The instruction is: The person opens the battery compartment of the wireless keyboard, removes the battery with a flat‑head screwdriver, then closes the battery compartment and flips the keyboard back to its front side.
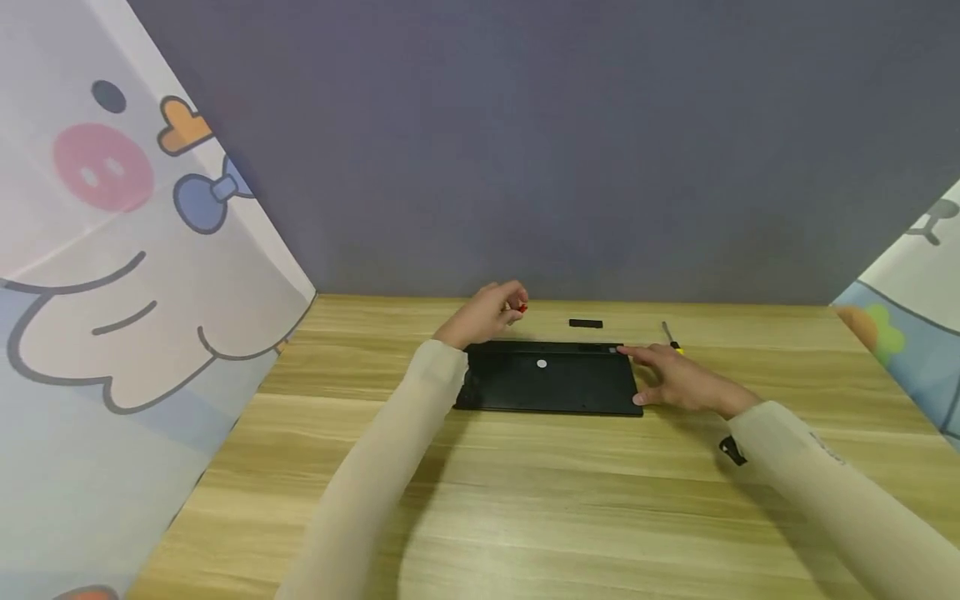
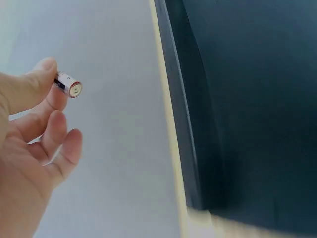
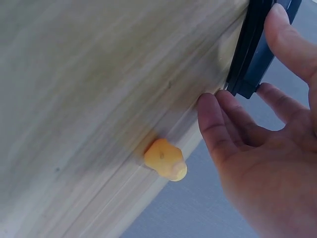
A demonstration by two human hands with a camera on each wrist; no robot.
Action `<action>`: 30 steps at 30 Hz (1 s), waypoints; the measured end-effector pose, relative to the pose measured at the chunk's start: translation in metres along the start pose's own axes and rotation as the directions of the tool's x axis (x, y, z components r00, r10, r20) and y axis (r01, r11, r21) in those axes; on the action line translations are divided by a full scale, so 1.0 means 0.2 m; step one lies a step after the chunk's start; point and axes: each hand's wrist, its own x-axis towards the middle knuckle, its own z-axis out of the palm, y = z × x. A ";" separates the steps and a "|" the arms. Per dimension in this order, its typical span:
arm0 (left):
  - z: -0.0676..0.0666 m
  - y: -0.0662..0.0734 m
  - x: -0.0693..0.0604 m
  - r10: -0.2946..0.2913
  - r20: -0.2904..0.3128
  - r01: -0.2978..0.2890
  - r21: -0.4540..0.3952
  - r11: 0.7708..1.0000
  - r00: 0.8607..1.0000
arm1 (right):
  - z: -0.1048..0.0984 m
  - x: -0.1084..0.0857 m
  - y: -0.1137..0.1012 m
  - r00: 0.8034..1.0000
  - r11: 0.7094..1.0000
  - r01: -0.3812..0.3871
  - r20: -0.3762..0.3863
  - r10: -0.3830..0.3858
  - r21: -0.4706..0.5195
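Note:
A black flat keyboard-like device [image 1: 555,387] lies on the table with a white round spot on its upward face. Above its far left part, my left hand [image 1: 487,312] pinches a small cylindrical battery [image 2: 68,85] between thumb and fingertip. In the left wrist view one flat end of the battery shows, and the other fingers curl loosely. At the device's right end, my right hand [image 1: 678,379] rests with fingers extended, index fingertip by the far corner and thumb on the right edge. In the right wrist view that hand [image 3: 267,153] touches the device's end.
Beyond the device lies a small black rectangular piece [image 1: 586,323]. A screwdriver [image 1: 672,340] with a yellow-and-black handle lies behind my right hand. Some black object [image 1: 732,451] sits by the right sleeve. A grey panel [image 1: 570,167] rises along the table's far edge.

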 end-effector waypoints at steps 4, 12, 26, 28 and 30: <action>-0.06 -0.14 -0.05 -0.058 -0.098 0.059 0.007 0.998 0.993 | 0.00 -0.01 0.02 1.000 1.000 -0.015 -0.005 0.015 0.002; -0.09 -0.25 -0.09 -0.058 -0.161 0.058 -0.006 0.998 0.985 | 0.00 -0.03 0.04 1.000 1.000 -0.019 -0.009 0.019 0.024; -0.03 -0.36 -0.14 -0.337 -0.063 0.335 -0.046 0.941 0.939 | 0.00 -0.01 0.01 1.000 1.000 -0.027 -0.009 0.027 0.010; -0.03 -0.37 -0.15 -0.392 -0.034 0.390 -0.048 0.919 0.919 | 0.00 -0.01 0.00 1.000 1.000 -0.022 -0.009 0.022 0.012; -0.02 -0.37 -0.15 -0.440 -0.009 0.439 -0.052 0.897 0.898 | 0.00 -0.01 0.00 1.000 1.000 -0.020 -0.008 0.020 0.011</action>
